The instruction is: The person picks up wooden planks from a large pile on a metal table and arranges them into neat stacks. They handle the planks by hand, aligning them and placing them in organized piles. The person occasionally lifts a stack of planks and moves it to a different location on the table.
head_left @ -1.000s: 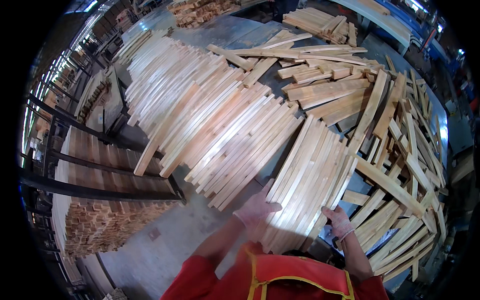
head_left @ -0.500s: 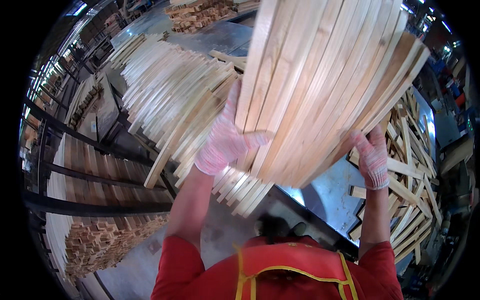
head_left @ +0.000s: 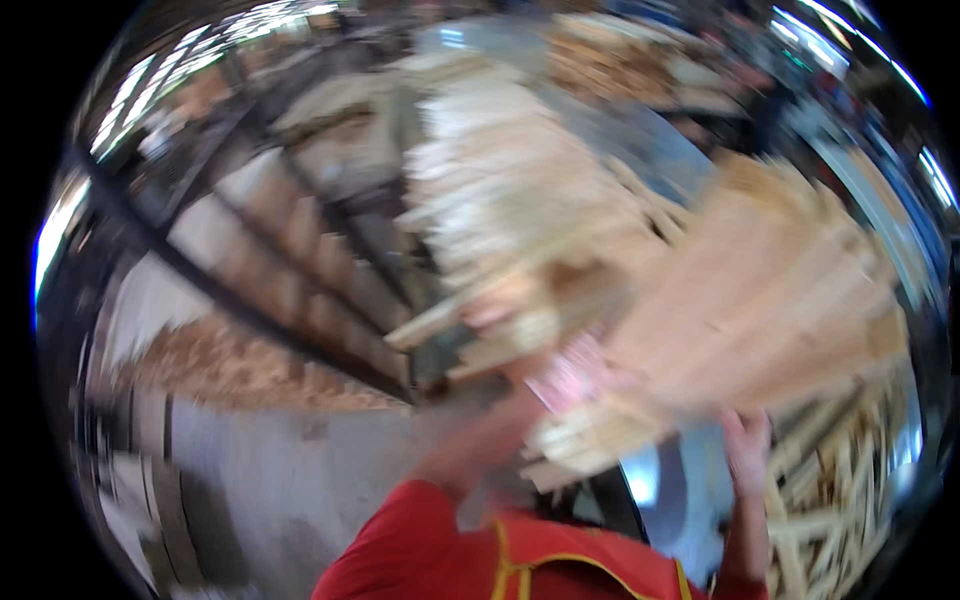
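A wide bundle of pale wooden slats (head_left: pixel 755 290) is held between my two hands, smeared by motion. My left hand (head_left: pixel 575 375), in a pink and white knit glove, is closed against the bundle's left side near its lower end. My right hand (head_left: pixel 748 440) is under its near right edge, fingers partly hidden by the wood. Just left of the bundle lies a long row of similar slats (head_left: pixel 520 190), with a few slat ends sticking out below my left hand.
A black-barred rack (head_left: pixel 240 295) with stacked wood stands at the left. Loose, jumbled slats (head_left: pixel 830 510) lie at the lower right beside a shiny metal table (head_left: pixel 690 490). Another pile of wood (head_left: pixel 610 60) sits at the far back.
My view has turned left, so the scene sits further right. The bundle has tipped over from upright toward the right and lower, still between both hands.
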The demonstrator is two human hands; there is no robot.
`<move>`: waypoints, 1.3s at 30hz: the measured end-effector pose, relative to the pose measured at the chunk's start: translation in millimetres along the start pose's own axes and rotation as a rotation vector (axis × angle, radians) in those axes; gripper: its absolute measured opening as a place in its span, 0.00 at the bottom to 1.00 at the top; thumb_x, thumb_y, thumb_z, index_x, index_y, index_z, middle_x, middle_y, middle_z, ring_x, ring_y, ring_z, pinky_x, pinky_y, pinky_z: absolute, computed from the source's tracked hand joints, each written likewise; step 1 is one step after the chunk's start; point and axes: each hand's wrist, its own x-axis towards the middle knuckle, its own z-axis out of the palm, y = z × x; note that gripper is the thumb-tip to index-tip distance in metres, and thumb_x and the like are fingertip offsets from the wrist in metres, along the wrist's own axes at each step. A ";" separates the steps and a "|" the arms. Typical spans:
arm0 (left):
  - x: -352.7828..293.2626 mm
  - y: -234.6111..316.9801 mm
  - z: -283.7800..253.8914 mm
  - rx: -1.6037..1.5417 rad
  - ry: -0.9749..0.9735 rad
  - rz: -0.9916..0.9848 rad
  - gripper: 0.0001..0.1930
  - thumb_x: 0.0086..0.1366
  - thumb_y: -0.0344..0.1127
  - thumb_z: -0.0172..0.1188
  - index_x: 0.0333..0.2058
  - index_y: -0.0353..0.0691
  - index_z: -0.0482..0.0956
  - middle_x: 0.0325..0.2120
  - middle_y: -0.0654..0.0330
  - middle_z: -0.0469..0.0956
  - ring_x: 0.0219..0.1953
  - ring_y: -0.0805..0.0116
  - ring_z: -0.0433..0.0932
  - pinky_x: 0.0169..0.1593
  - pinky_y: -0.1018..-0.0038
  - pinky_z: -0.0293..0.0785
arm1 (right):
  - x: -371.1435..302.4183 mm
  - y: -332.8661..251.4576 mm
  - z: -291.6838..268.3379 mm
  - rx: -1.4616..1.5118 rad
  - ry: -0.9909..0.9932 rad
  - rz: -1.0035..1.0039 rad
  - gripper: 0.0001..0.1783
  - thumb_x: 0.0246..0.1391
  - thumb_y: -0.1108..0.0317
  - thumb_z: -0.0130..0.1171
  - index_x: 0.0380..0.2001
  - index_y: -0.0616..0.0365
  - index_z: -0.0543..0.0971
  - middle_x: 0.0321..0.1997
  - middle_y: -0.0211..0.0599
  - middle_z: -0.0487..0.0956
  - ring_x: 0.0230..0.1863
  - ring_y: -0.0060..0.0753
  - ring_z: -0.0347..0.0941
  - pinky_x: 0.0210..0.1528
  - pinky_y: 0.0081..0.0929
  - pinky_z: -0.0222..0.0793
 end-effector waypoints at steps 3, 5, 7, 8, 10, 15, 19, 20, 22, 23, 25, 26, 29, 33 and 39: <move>-18.9 39.9 -20.6 -0.588 0.483 0.027 0.50 0.64 0.59 0.69 0.76 0.42 0.58 0.61 0.41 0.75 0.56 0.34 0.78 0.61 0.56 0.75 | -15.6 -4.7 -24.5 0.146 0.007 0.133 0.13 0.62 0.66 0.63 0.35 0.69 0.82 0.33 0.29 0.83 0.31 0.20 0.72 0.35 0.25 0.73; -45.3 52.6 -61.1 -0.332 0.539 0.026 0.54 0.61 0.55 0.73 0.77 0.40 0.53 0.58 0.41 0.75 0.54 0.33 0.78 0.59 0.55 0.76 | -17.1 -5.1 -4.2 0.063 0.083 -0.006 0.21 0.64 0.55 0.61 0.49 0.64 0.81 0.39 0.43 0.85 0.37 0.35 0.78 0.42 0.36 0.74; -84.5 74.3 -91.2 -0.202 0.494 -0.067 0.56 0.58 0.52 0.75 0.78 0.40 0.52 0.56 0.41 0.76 0.52 0.33 0.78 0.57 0.54 0.76 | -13.9 5.4 -19.2 -0.267 -0.130 0.014 0.30 0.68 0.45 0.58 0.58 0.60 0.81 0.45 0.54 0.85 0.45 0.47 0.80 0.51 0.47 0.75; -105.6 78.3 -103.9 -0.144 0.464 -0.108 0.57 0.56 0.50 0.76 0.78 0.40 0.52 0.55 0.41 0.76 0.51 0.33 0.78 0.56 0.54 0.76 | -12.8 5.3 -6.6 -0.248 -0.150 -0.054 0.30 0.68 0.45 0.58 0.58 0.61 0.81 0.44 0.54 0.85 0.45 0.46 0.80 0.52 0.47 0.75; -156.2 79.5 -124.6 -0.048 0.554 -0.063 0.58 0.53 0.49 0.76 0.78 0.40 0.53 0.53 0.42 0.76 0.49 0.37 0.79 0.54 0.53 0.76 | -16.5 -1.1 29.4 -0.201 -0.201 -0.178 0.31 0.68 0.45 0.59 0.57 0.63 0.81 0.43 0.55 0.85 0.46 0.46 0.80 0.52 0.47 0.75; -313.2 101.5 -167.6 0.172 0.759 -0.172 0.51 0.52 0.50 0.77 0.70 0.35 0.65 0.51 0.44 0.77 0.46 0.42 0.81 0.51 0.55 0.78 | -60.3 -66.8 138.3 -0.136 -0.359 -0.349 0.31 0.68 0.46 0.59 0.57 0.66 0.80 0.43 0.57 0.84 0.47 0.47 0.80 0.53 0.47 0.75; -461.7 107.7 -195.5 0.288 0.920 -0.349 0.45 0.49 0.54 0.81 0.60 0.33 0.73 0.42 0.47 0.81 0.41 0.41 0.82 0.45 0.55 0.80 | -130.1 -140.8 245.8 -0.270 -0.581 -0.384 0.31 0.68 0.48 0.59 0.58 0.67 0.79 0.46 0.57 0.84 0.48 0.49 0.80 0.53 0.47 0.75; -496.8 109.5 -202.2 0.297 0.958 -0.426 0.45 0.49 0.55 0.81 0.58 0.33 0.74 0.39 0.47 0.81 0.40 0.41 0.83 0.44 0.55 0.81 | -147.4 -159.6 273.3 -0.349 -0.632 -0.400 0.31 0.68 0.48 0.59 0.58 0.67 0.79 0.46 0.58 0.83 0.48 0.49 0.79 0.53 0.47 0.75; -552.7 110.4 -210.6 0.327 0.981 -0.653 0.45 0.47 0.53 0.85 0.57 0.35 0.74 0.37 0.48 0.83 0.40 0.43 0.85 0.44 0.58 0.82 | -182.8 -206.1 329.7 -0.087 -0.681 -0.440 0.24 0.63 0.57 0.61 0.52 0.68 0.79 0.40 0.47 0.84 0.39 0.38 0.79 0.43 0.36 0.75; -575.6 106.4 -212.5 0.291 1.085 -0.625 0.44 0.47 0.50 0.85 0.57 0.35 0.74 0.39 0.47 0.83 0.41 0.46 0.85 0.44 0.60 0.82 | -201.2 -231.4 361.3 0.240 -0.707 -0.457 0.17 0.58 0.65 0.63 0.45 0.69 0.79 0.33 0.37 0.85 0.30 0.26 0.78 0.34 0.25 0.75; -627.2 103.9 -214.5 0.256 1.273 -0.636 0.42 0.49 0.44 0.85 0.58 0.35 0.73 0.42 0.47 0.84 0.43 0.52 0.87 0.45 0.63 0.82 | -249.1 -294.5 408.2 0.269 -0.835 -0.519 0.14 0.54 0.68 0.65 0.40 0.68 0.84 0.26 0.35 0.85 0.30 0.25 0.80 0.36 0.27 0.76; -643.1 118.0 -240.9 -0.253 1.147 -0.924 0.40 0.52 0.34 0.84 0.61 0.37 0.70 0.46 0.50 0.85 0.46 0.61 0.86 0.46 0.65 0.83 | -259.9 -319.8 422.9 0.116 -0.853 -0.576 0.17 0.54 0.67 0.66 0.43 0.67 0.83 0.26 0.36 0.85 0.31 0.27 0.82 0.36 0.29 0.77; -697.0 106.0 -227.2 -0.392 1.347 -0.945 0.39 0.55 0.25 0.78 0.63 0.39 0.68 0.48 0.57 0.83 0.47 0.66 0.84 0.50 0.65 0.83 | -284.0 -363.8 474.9 -0.001 -1.011 -0.549 0.28 0.54 0.58 0.69 0.54 0.64 0.80 0.27 0.43 0.85 0.32 0.42 0.85 0.37 0.38 0.80; -702.3 92.8 -250.2 -0.380 1.623 -0.687 0.42 0.55 0.20 0.74 0.67 0.39 0.64 0.55 0.56 0.79 0.54 0.65 0.80 0.58 0.65 0.79 | -288.3 -394.9 541.9 -0.313 -0.860 -0.847 0.41 0.55 0.43 0.69 0.66 0.52 0.73 0.33 0.55 0.85 0.37 0.63 0.84 0.41 0.48 0.81; -723.2 48.8 -310.8 -0.491 1.687 -0.616 0.49 0.55 0.20 0.73 0.74 0.35 0.57 0.65 0.50 0.71 0.62 0.61 0.74 0.65 0.63 0.74 | -273.5 -469.9 574.2 -0.149 -1.074 -0.895 0.35 0.59 0.45 0.63 0.63 0.55 0.75 0.40 0.55 0.85 0.43 0.57 0.84 0.50 0.46 0.79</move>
